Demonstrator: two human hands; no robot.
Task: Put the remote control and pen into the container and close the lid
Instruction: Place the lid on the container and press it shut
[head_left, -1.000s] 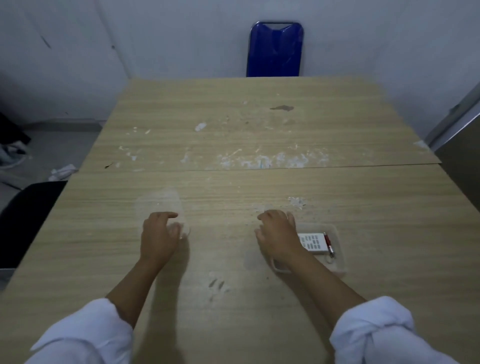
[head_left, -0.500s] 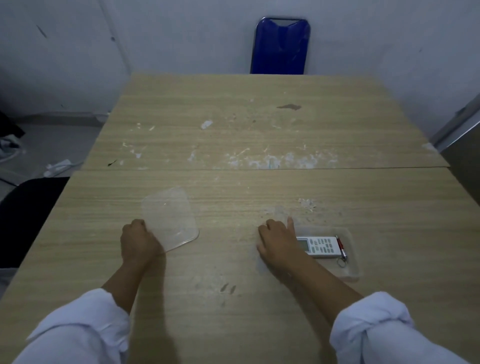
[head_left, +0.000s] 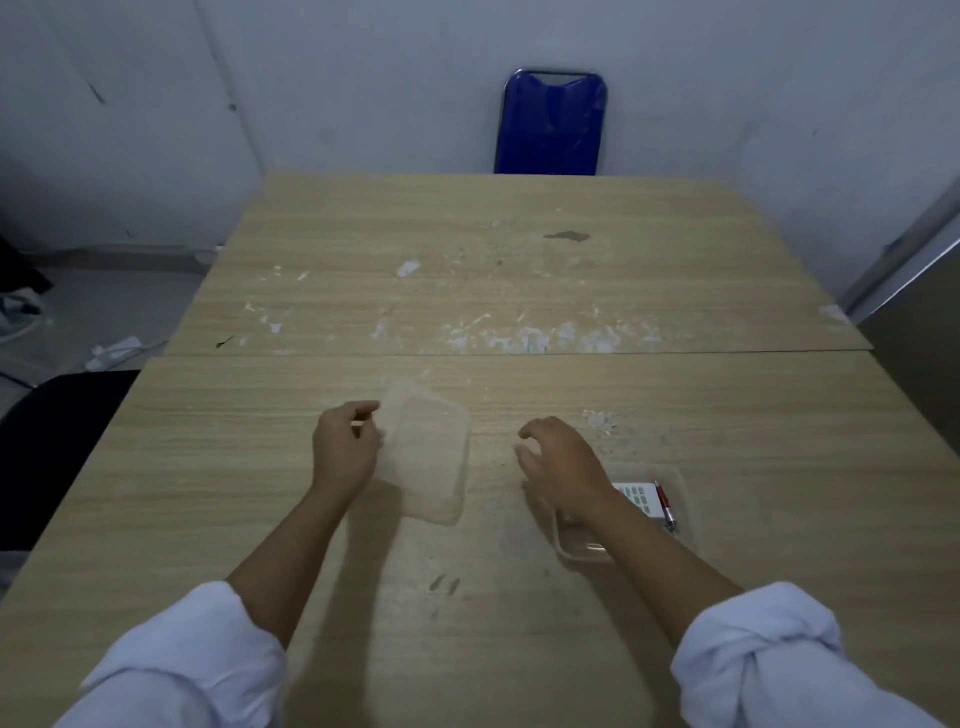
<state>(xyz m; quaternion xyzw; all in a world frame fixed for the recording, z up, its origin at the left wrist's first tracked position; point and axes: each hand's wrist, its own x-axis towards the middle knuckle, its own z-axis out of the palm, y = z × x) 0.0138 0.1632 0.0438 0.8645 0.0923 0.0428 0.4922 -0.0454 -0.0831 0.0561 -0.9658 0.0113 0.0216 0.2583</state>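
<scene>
A clear plastic container (head_left: 684, 499) stands on the wooden table (head_left: 519, 291) at the near right. Inside it lie a white remote control (head_left: 638, 498) and a red pen (head_left: 665, 509) side by side. My right forearm crosses over the container's left part and hides it. My right hand (head_left: 558, 467) hovers just left of the container, fingers spread, holding nothing. My left hand (head_left: 345, 449) grips the left edge of the clear lid (head_left: 428, 462), which is lifted and tilted above the table between my two hands.
A blue chair back (head_left: 550, 122) stands against the wall beyond the table's far edge. A dark seat (head_left: 47, 441) sits at the table's left side. A seam (head_left: 519, 354) runs across the table, with white scuff marks beyond it.
My left hand has lifted the lid off the table and carried it right, towards the container. My right hand has left the container's edge and opened.
</scene>
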